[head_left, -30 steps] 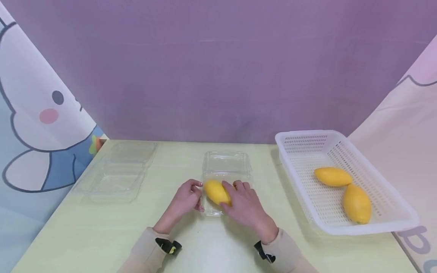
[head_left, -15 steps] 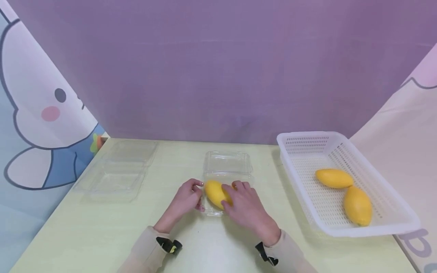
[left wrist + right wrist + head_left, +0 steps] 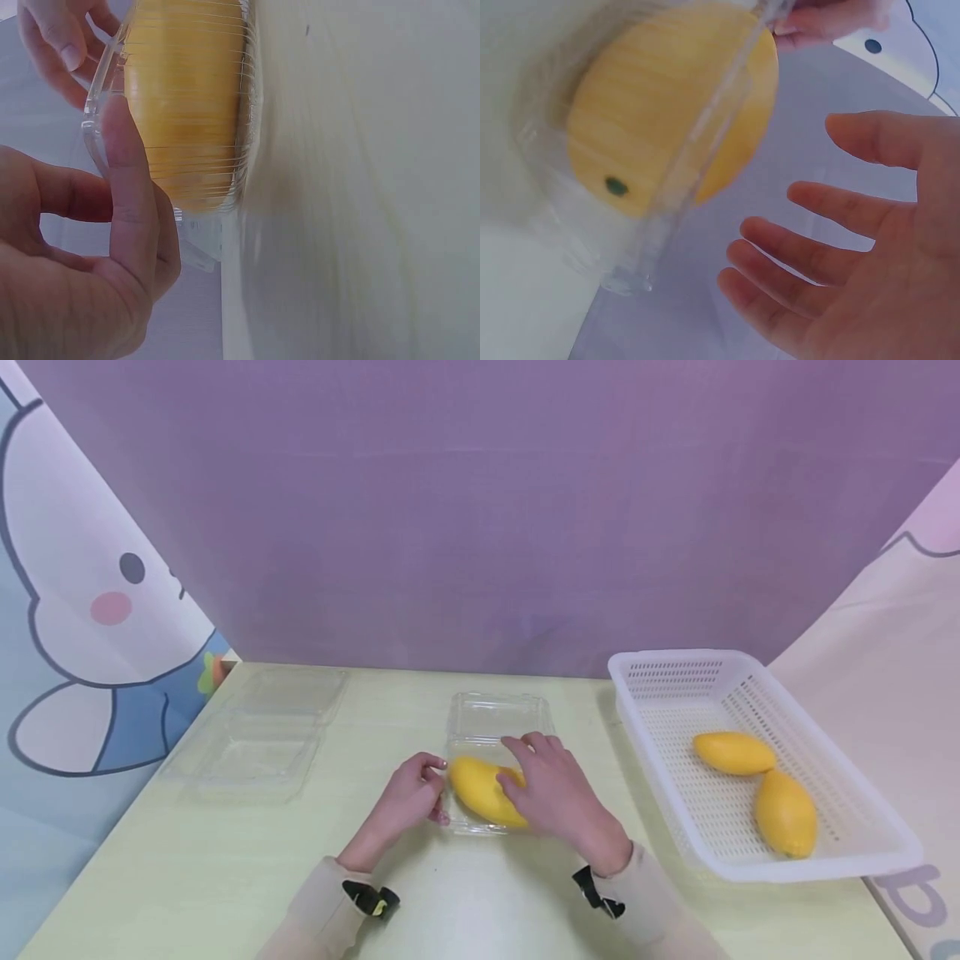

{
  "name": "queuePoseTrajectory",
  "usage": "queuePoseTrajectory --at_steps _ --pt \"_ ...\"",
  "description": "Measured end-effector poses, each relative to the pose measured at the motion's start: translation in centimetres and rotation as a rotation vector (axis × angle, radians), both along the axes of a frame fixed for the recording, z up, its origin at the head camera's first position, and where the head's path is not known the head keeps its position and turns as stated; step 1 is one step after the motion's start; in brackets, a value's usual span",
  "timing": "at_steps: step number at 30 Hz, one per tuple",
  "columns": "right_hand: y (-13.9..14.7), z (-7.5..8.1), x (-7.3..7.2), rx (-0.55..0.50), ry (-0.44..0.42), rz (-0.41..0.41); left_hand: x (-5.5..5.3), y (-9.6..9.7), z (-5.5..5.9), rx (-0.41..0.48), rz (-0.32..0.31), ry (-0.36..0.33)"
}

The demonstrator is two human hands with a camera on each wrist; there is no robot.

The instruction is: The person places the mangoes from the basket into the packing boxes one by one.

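**Mango lay in the box, your right hand free of it**

The yellow mango [image 3: 483, 793] lay aslant in the base of the middle clear box [image 3: 471, 829], its upper part standing above the rim, and the lid [image 3: 498, 718] laid back beyond that base. By its looks, the mango was smooth, firm and light enough for one hand, though likely to roll or slip under a fingertip hold. The best hold for you was probably across its thick middle, thumb on the near side and fingers on the far side, above the rim. The box seemed the more delicate of the two: thin, springy plastic, liable to flex or slide, best steadied by its edge rather than squeezed.

Your left hand [image 3: 412, 789] was doing just that, fingers curled and pinching the box's left edge. Your right hand [image 3: 558, 789] hung over the box's right side with its fingers spread; the right wrist view showed a gap between them and the mango, whose green end spot [image 3: 616, 186] faced that camera.

Half a second earlier, your right fingers were on the mango's right part. By this moment they had let go and shifted right, leaving more yellow skin visible. Your left hand had stayed put. Well to the right of the box, two other mangoes [image 3: 735, 752] sat unchanged in the white basket [image 3: 817, 867]; well to its left lay another clear box [image 3: 262, 718].
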State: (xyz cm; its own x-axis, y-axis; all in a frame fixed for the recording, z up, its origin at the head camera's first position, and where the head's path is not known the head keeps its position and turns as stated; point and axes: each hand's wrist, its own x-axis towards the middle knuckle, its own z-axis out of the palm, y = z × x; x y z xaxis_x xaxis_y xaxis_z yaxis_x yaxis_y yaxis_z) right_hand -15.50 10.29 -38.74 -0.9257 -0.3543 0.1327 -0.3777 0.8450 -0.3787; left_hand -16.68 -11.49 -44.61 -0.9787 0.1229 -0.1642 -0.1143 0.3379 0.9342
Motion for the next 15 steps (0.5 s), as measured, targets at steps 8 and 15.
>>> queuePoseTrajectory --at_steps 8,15 --pt "1.5 0.7 -1.6 -0.064 0.009 -0.044 -0.1 0.0 0.0 -0.013 -0.006 0.009" --pt "2.8 0.6 -3.1 -0.126 0.012 -0.088 0.0 0.0 0.0 -0.021 -0.004 0.004"
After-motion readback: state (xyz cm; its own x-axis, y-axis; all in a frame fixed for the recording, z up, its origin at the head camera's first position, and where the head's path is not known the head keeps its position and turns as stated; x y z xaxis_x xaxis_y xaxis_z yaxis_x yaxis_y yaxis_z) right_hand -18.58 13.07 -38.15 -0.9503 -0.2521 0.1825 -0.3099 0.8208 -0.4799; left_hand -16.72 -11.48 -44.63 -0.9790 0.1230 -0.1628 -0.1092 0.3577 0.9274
